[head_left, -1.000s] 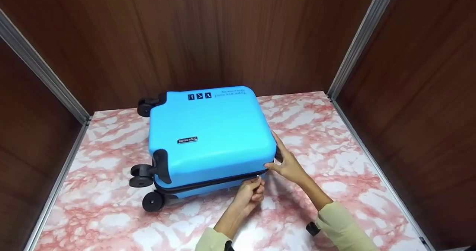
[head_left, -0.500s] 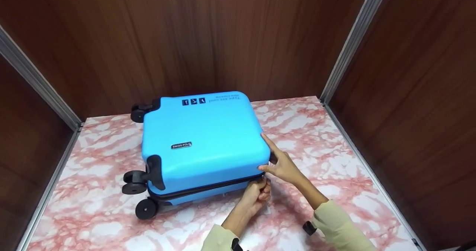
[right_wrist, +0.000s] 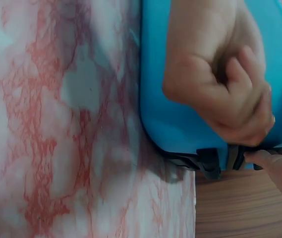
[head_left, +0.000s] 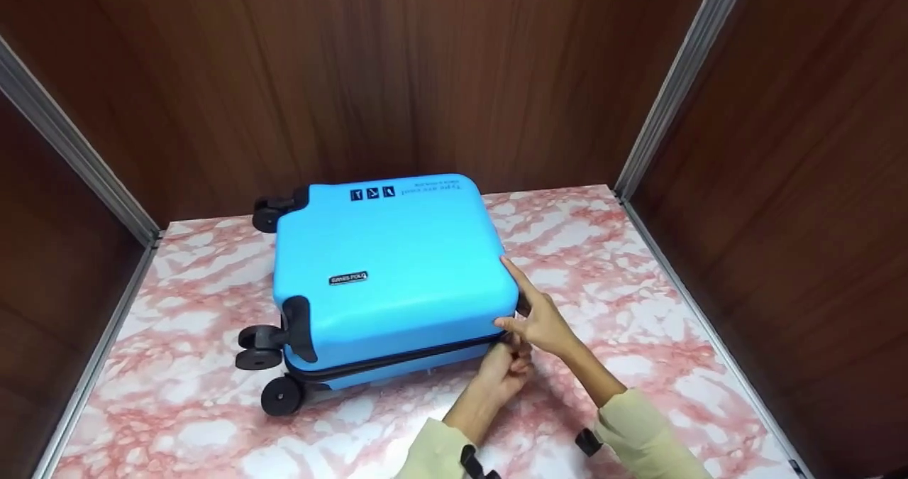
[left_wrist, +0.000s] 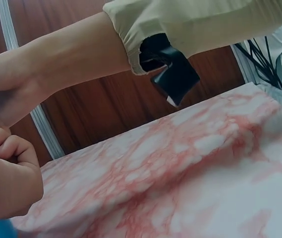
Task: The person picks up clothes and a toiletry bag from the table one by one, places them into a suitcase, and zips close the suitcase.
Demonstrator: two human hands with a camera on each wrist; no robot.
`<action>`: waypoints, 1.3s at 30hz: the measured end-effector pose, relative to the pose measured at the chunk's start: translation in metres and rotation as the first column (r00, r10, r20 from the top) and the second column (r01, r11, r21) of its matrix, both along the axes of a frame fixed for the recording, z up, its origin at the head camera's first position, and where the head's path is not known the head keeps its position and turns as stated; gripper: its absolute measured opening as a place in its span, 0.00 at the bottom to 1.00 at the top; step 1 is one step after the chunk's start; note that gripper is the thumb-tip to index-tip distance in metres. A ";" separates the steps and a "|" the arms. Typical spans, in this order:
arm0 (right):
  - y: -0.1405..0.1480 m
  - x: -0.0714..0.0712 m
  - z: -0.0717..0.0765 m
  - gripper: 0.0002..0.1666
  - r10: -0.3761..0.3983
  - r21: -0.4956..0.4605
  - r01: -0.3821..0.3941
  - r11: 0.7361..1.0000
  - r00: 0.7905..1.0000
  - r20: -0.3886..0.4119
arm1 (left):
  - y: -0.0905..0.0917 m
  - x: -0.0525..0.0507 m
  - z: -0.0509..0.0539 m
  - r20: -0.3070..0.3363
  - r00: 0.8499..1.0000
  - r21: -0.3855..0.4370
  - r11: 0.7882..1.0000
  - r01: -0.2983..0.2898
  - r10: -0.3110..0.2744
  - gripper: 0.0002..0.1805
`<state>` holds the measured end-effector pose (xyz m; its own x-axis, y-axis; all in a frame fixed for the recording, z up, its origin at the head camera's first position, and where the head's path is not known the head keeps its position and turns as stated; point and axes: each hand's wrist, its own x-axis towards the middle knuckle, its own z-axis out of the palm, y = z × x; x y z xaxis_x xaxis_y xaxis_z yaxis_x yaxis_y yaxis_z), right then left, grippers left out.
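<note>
A blue hard-shell suitcase (head_left: 397,248) lies flat on its side, its black wheels (head_left: 282,396) pointing left. A black zip (head_left: 404,358) runs along its near side. My left hand (head_left: 502,369) is at the near right corner, fingers curled, pinching at the zip; the zip pull itself is hidden now. My right hand (head_left: 543,323) holds the same corner, its thumb on the near face and its fingers along the right side. In the right wrist view, the left hand (right_wrist: 225,94) covers part of the shell, close to black fittings (right_wrist: 209,162) on the suitcase's end.
The suitcase rests on a table with a pink and white marbled top (head_left: 610,273). Brown wood-grain panels (head_left: 425,74) stand behind and at both sides, joined by grey metal posts (head_left: 681,81). Dark cables (left_wrist: 262,62) hang beyond the table in the left wrist view.
My left hand has slid right along the zip to the corner, beneath the right hand. The zip pull, visible a second ago, is hidden now. My right hand keeps its hold on the corner.
</note>
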<state>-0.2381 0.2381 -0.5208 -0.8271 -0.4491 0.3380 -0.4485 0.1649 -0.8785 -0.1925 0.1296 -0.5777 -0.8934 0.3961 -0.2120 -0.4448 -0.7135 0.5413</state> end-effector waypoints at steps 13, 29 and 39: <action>0.015 -0.012 0.009 0.59 0.043 0.134 -0.046 0.990 0.999 0.022 | -0.062 0.031 0.013 -0.224 0.953 -0.530 0.846 0.057 -0.205 0.22; 0.014 -0.006 0.021 0.61 0.035 0.160 -0.036 0.986 0.999 0.011 | -0.242 0.077 0.099 -0.772 0.560 -0.448 -0.368 -0.815 -0.301 0.48; -0.011 0.004 0.019 0.55 0.015 0.078 -0.016 0.997 1.000 0.006 | -0.260 0.065 0.092 -0.679 0.651 -0.393 -0.582 -0.712 -0.340 0.56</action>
